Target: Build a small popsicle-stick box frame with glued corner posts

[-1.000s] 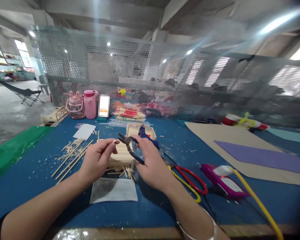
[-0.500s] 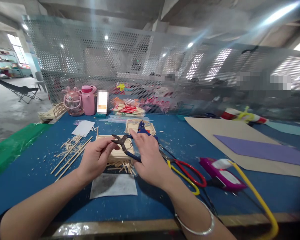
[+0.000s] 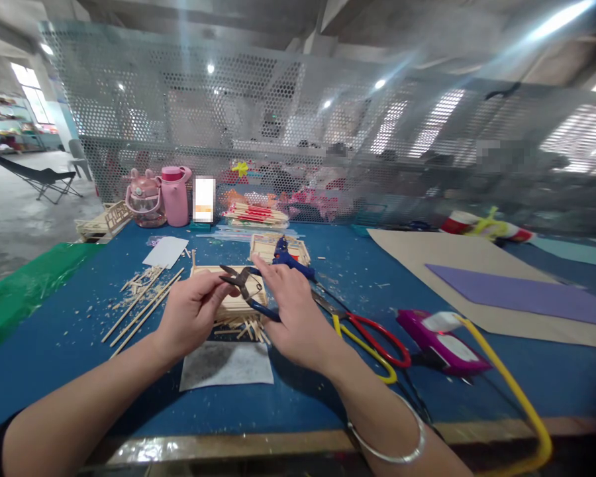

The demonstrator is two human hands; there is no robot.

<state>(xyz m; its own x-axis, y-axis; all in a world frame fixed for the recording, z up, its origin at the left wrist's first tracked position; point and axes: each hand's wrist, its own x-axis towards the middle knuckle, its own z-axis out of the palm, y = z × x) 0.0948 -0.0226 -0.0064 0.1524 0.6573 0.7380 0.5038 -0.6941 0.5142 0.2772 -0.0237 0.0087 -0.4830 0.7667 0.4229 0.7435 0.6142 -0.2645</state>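
My right hand is wrapped round the dark blue handles of a pair of cutting pliers, whose jaws stand apart and point left. At the jaws, my left hand is closed with thumb and forefinger pinched together; anything between them is too small or hidden to make out. Below and behind the pliers lies a flat panel of pale wooden sticks, partly covered by my hands. Short cut stick pieces are heaped at its near edge. A white paper sheet lies in front of them.
Long thin sticks and scraps lie to the left. Behind my right hand is a blue glue gun on a small stick frame. Scissors with red and yellow handles and a purple device with a yellow tube lie right. Pink bottles stand behind.
Both hands and the pliers keep nearly the same position, with the jaws still apart. The camera view has shifted very slightly.
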